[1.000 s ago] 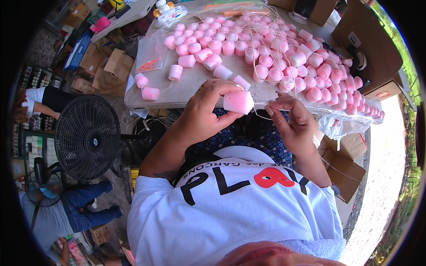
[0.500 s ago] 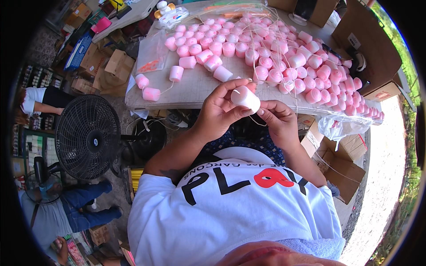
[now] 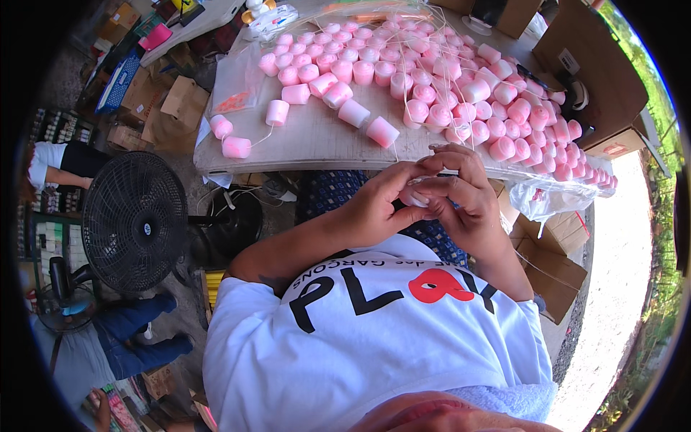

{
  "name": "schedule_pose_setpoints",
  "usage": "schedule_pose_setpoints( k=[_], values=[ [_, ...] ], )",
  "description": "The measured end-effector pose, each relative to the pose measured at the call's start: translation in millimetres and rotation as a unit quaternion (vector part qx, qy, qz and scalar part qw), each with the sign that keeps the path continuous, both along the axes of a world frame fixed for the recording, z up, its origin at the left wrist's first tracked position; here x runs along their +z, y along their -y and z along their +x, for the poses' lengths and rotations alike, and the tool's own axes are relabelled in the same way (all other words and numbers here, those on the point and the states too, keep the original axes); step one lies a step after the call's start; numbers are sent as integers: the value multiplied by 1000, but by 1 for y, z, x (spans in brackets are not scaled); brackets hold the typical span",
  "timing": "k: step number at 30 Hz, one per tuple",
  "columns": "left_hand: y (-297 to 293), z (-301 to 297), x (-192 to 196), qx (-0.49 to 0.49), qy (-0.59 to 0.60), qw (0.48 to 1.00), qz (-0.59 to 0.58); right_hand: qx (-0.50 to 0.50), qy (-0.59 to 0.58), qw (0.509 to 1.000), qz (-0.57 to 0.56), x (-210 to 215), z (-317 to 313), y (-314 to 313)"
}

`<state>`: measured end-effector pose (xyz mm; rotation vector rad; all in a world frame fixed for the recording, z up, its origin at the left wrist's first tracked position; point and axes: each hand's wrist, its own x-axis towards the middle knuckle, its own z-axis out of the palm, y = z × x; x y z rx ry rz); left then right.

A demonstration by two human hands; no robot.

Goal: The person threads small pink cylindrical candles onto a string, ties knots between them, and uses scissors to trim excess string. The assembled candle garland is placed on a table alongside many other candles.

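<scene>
A pale piece (image 3: 413, 197), mostly hidden, shows between the bent fingers of the left hand (image 3: 383, 198) and right hand (image 3: 466, 198); I cannot tell which grips it. They meet nearer the shirt (image 3: 360, 345) than before, when a pink cylinder showed plainly there. Another pink cylinder (image 3: 382, 132), previously covered, lies on the table (image 3: 309, 150).

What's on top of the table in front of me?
Pink cylinders crowd the table, with a clear plastic bag at left. Whatever lies beneath the packed cylinders is hidden.
</scene>
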<state>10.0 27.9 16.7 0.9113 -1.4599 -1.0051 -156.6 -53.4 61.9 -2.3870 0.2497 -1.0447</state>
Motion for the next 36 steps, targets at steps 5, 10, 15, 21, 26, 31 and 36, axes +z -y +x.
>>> schedule_pose_setpoints(
  k=[5,10,15,21,26,31,36],
  values=[
    [10,4,-4,28,128,987,-88,63,144,966,208,5,-25,-6],
    [49,34,-39,130,302,910,-253,175,251,908,286,50,-69,0],
    [75,69,-35,190,453,814,-309,138,239,941,196,65,-87,-1],
    [86,85,-39,212,538,782,-234,73,204,939,269,28,-63,-5],
    [67,69,-25,228,452,838,-203,-40,71,917,391,-4,-45,-14],
    [24,14,0,90,206,965,-132,-34,-15,894,446,-34,-36,-13],
    [14,-9,-21,47,163,982,-87,-43,-127,946,295,-36,-34,-23]
  ],
)
